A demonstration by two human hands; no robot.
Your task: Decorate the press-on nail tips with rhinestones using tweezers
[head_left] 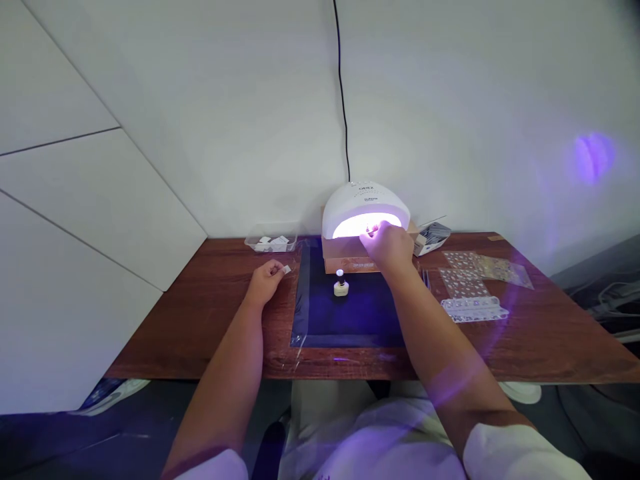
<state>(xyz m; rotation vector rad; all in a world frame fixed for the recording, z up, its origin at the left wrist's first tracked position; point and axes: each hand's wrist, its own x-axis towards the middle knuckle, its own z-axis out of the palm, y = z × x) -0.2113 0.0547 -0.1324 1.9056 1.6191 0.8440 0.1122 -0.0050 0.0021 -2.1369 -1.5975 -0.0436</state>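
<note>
At the mouth of the lit white nail lamp (367, 195), my right hand (389, 247) is closed, its fingertips in the bright glow. What it pinches, if anything, is lost in the light. My left hand (265, 283) rests on the table left of the dark mat, closed on a small white pad (287, 269) between thumb and fingers. A nail polish bottle (341, 287) with a dark cap and pale top stands upright on the mat, in front of the lamp. The lamp sits on a brown cardboard box (353, 265).
The dark blue mat (350, 327) lies mid-table. Behind my left hand, a clear tray (273, 245) holds white pads. To the right are an open small box (433, 238), patterned sheets (464, 277) and a clear case (474, 309). A black cord (343, 93) runs up the wall.
</note>
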